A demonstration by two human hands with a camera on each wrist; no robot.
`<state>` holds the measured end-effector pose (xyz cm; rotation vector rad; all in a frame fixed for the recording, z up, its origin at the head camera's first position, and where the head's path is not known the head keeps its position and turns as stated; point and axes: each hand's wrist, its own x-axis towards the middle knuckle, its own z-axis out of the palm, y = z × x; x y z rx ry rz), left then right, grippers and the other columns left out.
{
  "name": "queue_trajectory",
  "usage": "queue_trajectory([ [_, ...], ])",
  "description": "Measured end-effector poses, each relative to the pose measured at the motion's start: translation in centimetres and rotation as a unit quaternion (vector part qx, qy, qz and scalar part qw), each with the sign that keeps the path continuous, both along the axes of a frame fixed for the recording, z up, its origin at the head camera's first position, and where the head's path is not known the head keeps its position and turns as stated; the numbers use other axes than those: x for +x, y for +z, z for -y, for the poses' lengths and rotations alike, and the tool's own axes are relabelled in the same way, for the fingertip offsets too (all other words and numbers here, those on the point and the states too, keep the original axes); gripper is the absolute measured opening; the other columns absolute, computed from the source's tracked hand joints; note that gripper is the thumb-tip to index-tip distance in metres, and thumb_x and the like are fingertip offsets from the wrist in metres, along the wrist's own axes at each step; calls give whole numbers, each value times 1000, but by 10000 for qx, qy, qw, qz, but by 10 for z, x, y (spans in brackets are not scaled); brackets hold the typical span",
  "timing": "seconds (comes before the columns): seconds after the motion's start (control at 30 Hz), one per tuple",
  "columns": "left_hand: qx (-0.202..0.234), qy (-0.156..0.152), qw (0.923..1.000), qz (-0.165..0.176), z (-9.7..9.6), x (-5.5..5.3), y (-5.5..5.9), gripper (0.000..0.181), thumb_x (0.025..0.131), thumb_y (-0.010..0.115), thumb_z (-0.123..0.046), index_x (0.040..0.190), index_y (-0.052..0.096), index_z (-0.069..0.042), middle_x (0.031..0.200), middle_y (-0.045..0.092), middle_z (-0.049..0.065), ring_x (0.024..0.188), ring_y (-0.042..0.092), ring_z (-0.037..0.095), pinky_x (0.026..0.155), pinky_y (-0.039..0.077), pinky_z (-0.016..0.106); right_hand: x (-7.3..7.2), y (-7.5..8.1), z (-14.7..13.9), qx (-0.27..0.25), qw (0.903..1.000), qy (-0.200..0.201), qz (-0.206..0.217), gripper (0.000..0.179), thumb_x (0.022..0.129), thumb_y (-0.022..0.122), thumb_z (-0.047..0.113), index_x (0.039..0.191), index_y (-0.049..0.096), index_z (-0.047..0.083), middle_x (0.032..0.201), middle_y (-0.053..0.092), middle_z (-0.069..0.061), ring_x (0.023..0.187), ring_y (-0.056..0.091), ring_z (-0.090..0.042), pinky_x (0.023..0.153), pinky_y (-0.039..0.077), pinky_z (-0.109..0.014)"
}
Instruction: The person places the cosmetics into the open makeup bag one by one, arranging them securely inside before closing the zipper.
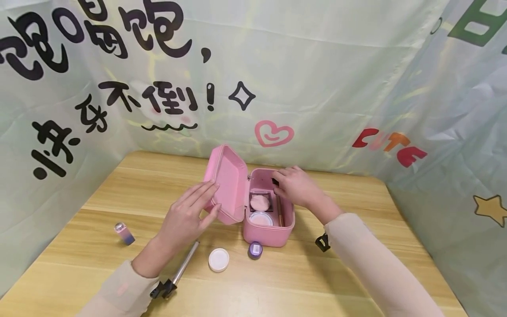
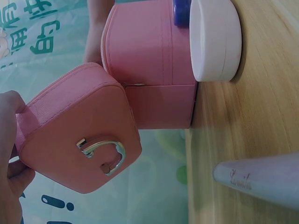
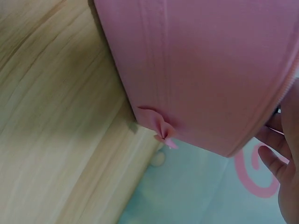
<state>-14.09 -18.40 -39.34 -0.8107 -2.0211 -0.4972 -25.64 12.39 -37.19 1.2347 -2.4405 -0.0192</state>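
Note:
A pink cosmetic case stands with its lid swung to the left. My left hand grips the lid's free edge, fingers and thumb on opposite sides in the left wrist view. My right hand reaches over the case's back right rim, its curled fingers holding a small black item, mostly hidden. Inside lie a square compact, a round white-rimmed container and a thin brown stick along the right wall. The lid's metal handle shows in the left wrist view.
In front of the case are a purple-lidded jar and a white round lid. A silver rod lies by the left forearm. A pink-and-blue tube lies farther left. Printed cloth hangs behind the wooden table.

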Motion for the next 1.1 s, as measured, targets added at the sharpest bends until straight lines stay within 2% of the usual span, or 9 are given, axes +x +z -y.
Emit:
queue_trajectory([
  [0.2, -11, 67, 10000, -6, 0, 0, -1, 48, 101, 47, -36, 125, 63, 2, 125, 63, 18, 113, 61, 35, 95, 52, 46, -7, -7, 6, 16, 9999, 17, -122, 14, 89, 69, 19, 97, 63, 9, 93, 69, -5, 85, 65, -25, 71, 46, -41],
  [0.5, -64, 67, 9999, 46, 0, -1, -2, 49, 102, 45, -37, 125, 63, 2, 126, 63, 17, 114, 61, 34, 97, 51, 45, -13, -14, 13, 399, 9983, -402, 131, 13, 88, 70, 20, 89, 59, 12, 83, 67, -3, 80, 64, -26, 63, 42, -39],
  [0.83, -61, 77, 9999, 77, 1, 0, -2, 49, 102, 44, -37, 125, 63, 2, 125, 63, 17, 113, 61, 35, 96, 51, 45, -12, -12, 17, 730, 9924, -869, 476, 12, 89, 68, 18, 94, 62, 10, 91, 69, -7, 85, 67, -29, 70, 47, -45],
  [0.97, -43, 79, 9999, 80, 1, 0, -2, 49, 102, 44, -37, 125, 63, 2, 125, 63, 17, 113, 61, 35, 97, 51, 45, -10, -11, 17, 672, 9925, -953, 378, 16, 89, 69, 19, 101, 65, 9, 101, 69, -9, 92, 65, -31, 76, 49, -47],
  [1.1, -30, 87, 10000, 29, 1, -1, -3, 49, 102, 46, -37, 124, 63, 2, 124, 64, 18, 112, 61, 35, 95, 52, 46, -9, -13, 15, 422, 9953, -863, 112, 16, 88, 70, 21, 99, 66, 9, 101, 69, -9, 90, 63, -32, 75, 49, -46],
])
